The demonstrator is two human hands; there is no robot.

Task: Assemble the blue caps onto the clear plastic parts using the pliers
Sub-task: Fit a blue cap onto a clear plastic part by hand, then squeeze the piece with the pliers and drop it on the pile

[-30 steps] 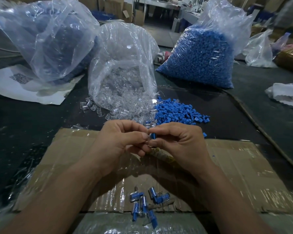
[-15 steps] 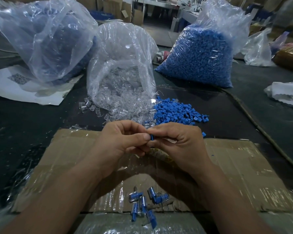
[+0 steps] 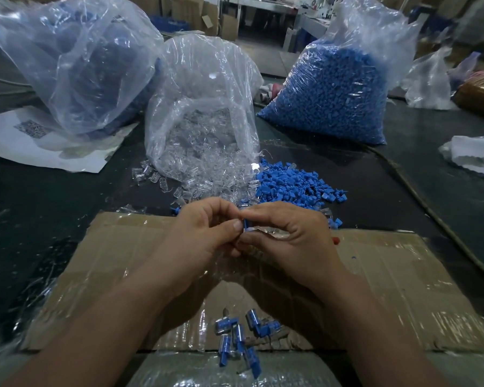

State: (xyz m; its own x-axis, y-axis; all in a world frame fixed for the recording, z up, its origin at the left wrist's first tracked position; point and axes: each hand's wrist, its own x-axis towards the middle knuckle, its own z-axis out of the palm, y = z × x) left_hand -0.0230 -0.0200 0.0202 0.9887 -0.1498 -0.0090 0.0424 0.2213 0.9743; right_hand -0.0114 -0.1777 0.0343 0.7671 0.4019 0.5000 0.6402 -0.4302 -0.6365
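Note:
My left hand [image 3: 204, 233] and my right hand [image 3: 291, 236] meet above the taped cardboard sheet [image 3: 389, 289]. Between their fingertips sits a small blue cap [image 3: 246, 223], joined to a clear plastic part [image 3: 266, 231] that my right hand grips. My left thumb and fingers pinch the cap end. Behind my hands lie a loose pile of blue caps [image 3: 294, 185] and a spill of clear parts [image 3: 201, 188] from an open bag [image 3: 204, 113]. Several finished blue-and-clear pieces [image 3: 241, 336] lie near the cardboard's front edge. No pliers are clearly visible; a red tip [image 3: 336, 240] shows behind my right hand.
A large bag of blue caps [image 3: 336, 90] stands at the back right, another filled plastic bag [image 3: 76, 65] at the back left on white paper [image 3: 39, 143]. The dark table [image 3: 39, 219] surrounds the cardboard. White plastic [image 3: 475, 155] lies at the right edge.
Both hands have stayed together over the cardboard, shifting slightly. The blue cap now sits more clearly between the fingertips, with the clear part showing in my right hand.

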